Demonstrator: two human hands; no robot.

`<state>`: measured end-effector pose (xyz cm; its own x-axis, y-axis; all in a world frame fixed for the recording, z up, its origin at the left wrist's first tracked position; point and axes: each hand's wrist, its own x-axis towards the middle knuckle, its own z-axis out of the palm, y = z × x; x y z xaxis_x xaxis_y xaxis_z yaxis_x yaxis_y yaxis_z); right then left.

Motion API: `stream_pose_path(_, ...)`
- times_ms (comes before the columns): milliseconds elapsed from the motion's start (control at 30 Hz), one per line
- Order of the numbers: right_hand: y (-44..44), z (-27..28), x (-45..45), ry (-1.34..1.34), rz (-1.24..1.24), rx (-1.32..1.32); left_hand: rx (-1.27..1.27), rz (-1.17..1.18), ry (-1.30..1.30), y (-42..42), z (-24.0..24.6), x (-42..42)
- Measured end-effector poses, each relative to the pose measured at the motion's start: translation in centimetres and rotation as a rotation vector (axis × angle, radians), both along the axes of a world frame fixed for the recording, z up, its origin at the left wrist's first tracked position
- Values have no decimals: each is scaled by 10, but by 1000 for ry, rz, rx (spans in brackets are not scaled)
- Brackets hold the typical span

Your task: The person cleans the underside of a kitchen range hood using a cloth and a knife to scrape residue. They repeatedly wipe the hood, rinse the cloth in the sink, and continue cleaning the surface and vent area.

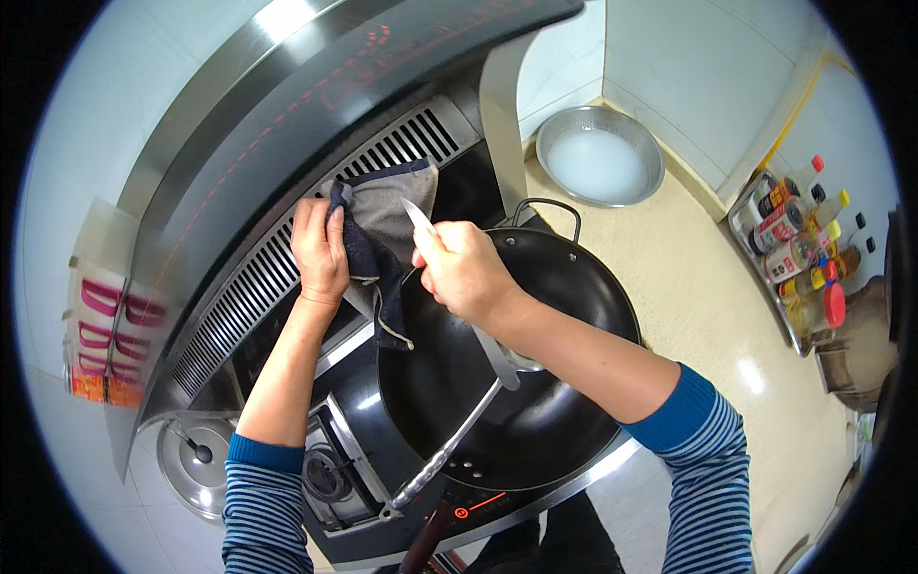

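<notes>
My left hand [319, 247] grips a grey cloth with navy edges [380, 208], pressed up near the slotted metal grille [244, 316] of the range hood. Part of the cloth hangs down over the left rim of a black wok [581, 294]. In my right hand [462, 269] is a metal knife-like tool [493, 355]. Its pointed end shows beyond my thumb, close to the cloth, and its rounded end sticks out below my fist. Inside the wok rests a ladle [448, 448], its long metal handle leaning over the near-left rim; my right forearm partly hides its bowl.
A metal basin of cloudy liquid [599, 165] stands in the counter's back corner. At right, a metal tray [767, 265] holds several sauce bottles. A second burner [330, 470] lies left of the wok, with a metal lid [197, 459] farther left. The wok's long handle [428, 534] points towards me.
</notes>
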<state>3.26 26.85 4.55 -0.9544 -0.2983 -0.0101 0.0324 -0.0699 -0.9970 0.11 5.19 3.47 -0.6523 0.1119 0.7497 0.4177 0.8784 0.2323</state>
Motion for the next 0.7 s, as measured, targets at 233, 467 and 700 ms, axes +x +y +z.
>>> stream_pose_path(233,-5,-11,-5,291,49,516,774,-87,-198,56,24,23)
stream_pose_path(467,-5,-25,-55,104,-190,432,746,-238,-60,109,46,32)
stream_pose_path(700,16,-22,-97,219,-374,-11,692,-298,-250,144,44,5)
